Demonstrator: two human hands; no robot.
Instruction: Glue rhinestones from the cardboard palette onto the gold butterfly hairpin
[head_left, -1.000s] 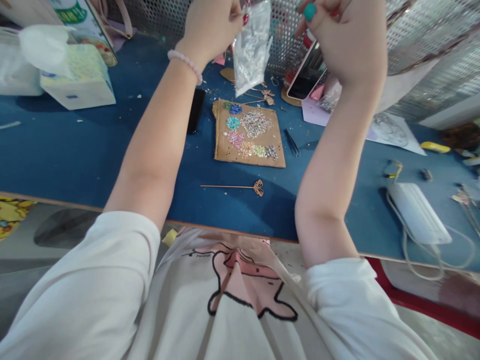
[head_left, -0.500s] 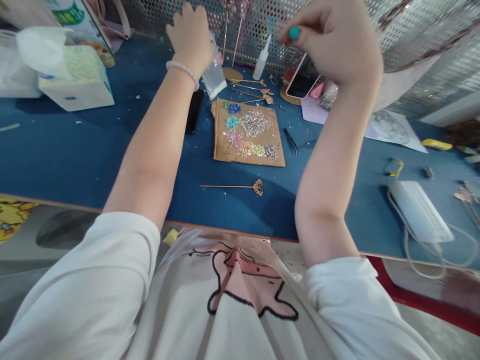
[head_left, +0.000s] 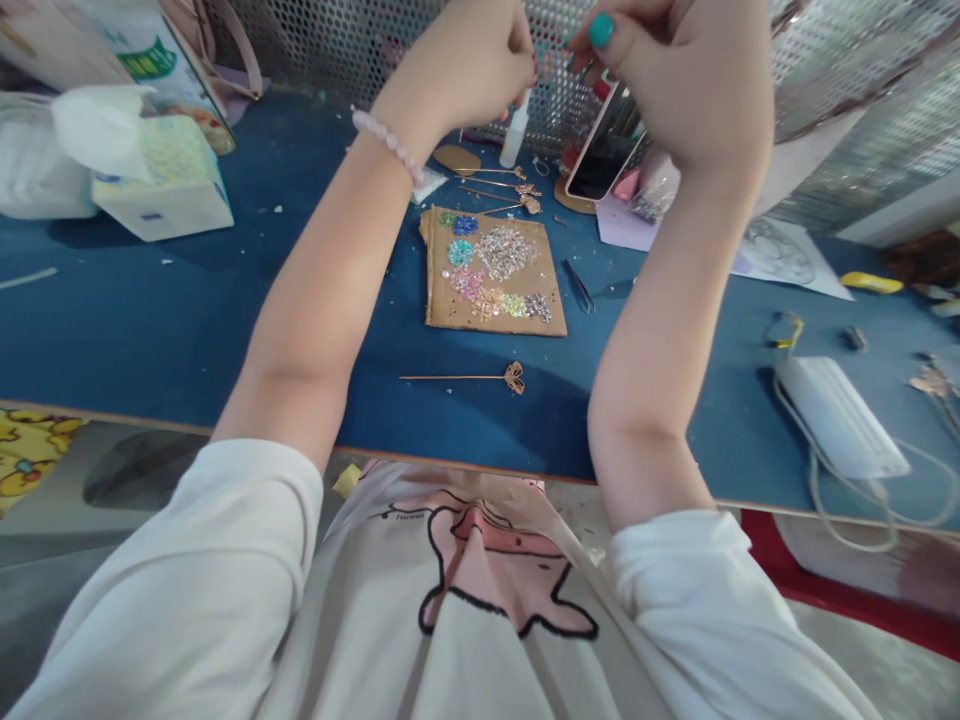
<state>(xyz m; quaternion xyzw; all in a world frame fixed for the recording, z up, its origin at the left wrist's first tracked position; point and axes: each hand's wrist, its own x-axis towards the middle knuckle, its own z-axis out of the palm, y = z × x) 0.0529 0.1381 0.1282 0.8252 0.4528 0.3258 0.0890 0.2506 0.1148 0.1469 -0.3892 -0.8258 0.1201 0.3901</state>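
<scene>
Both hands are raised close together at the top of the view, above the far side of the blue table. My left hand is closed with its fingers curled inward; what it pinches is hidden. My right hand is closed too, thumb and fingers pressed together; nothing nameable shows in it. Below them lies a cardboard square with small heaps of coloured sequins. A clear plastic bag lies flat beside my left wrist. A thin gold hairpin with a butterfly end rests nearer the table's front edge.
A tissue box stands at the far left. Tweezers, a glue bottle, more gold pins and a phone lie behind the cardboard. A white face mask lies at the right. A perforated metal screen backs the table.
My left hand held the clear bag up, lowered it to the table beside the cardboard, let it go and rose back to meet my right hand.
</scene>
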